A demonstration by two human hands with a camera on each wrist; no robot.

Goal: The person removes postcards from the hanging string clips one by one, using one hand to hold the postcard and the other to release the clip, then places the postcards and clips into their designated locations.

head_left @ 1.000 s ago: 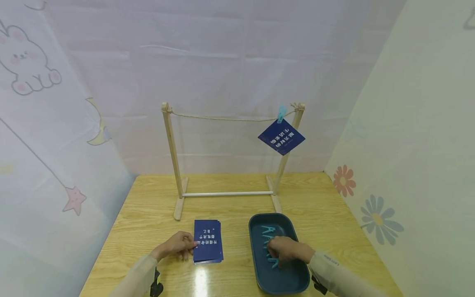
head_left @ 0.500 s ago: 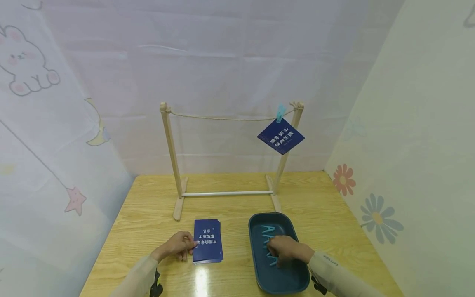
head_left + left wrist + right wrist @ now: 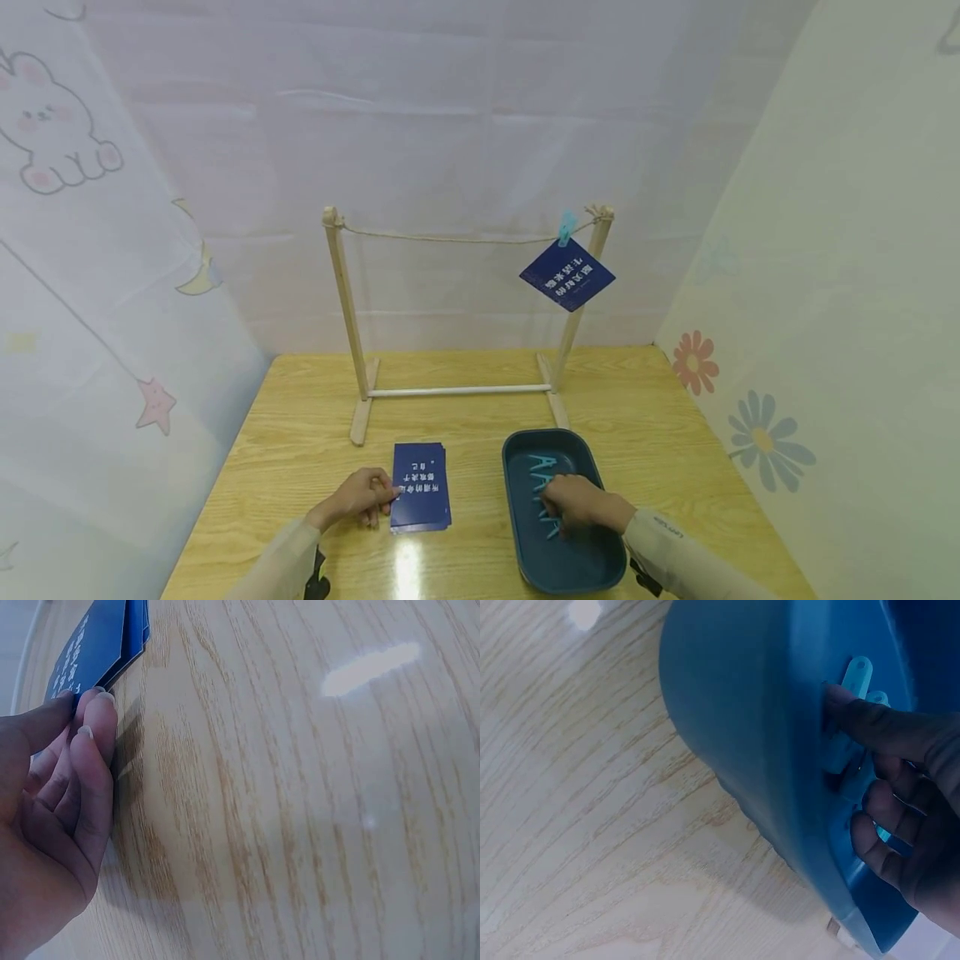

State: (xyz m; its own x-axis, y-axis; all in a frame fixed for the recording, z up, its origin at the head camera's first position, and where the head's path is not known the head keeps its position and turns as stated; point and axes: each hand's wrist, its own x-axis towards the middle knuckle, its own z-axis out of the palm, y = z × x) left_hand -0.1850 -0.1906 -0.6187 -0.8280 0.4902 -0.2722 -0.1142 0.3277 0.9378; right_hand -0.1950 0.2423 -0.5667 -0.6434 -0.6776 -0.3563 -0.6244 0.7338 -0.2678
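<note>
My left hand pinches the left edge of a dark blue card with white writing. This card tops a small stack on the table; in the left wrist view the thumb is above the card edge and fingertips are below it. My right hand reaches into a dark teal tray holding several light blue clothespins. In the right wrist view its thumb presses on a clothespin, with the fingers curled beneath; the hand partly hides the clothespins.
Behind stands a wooden frame with a rope strung between its posts. Near the right post, a blue clothespin holds a blue card hanging by one corner. Printed cloth walls border the wooden table.
Both hands stay in nearly the same places. The clothespins beside the right hand have shifted slightly in the tray. The left hand keeps its pinch on the card.
</note>
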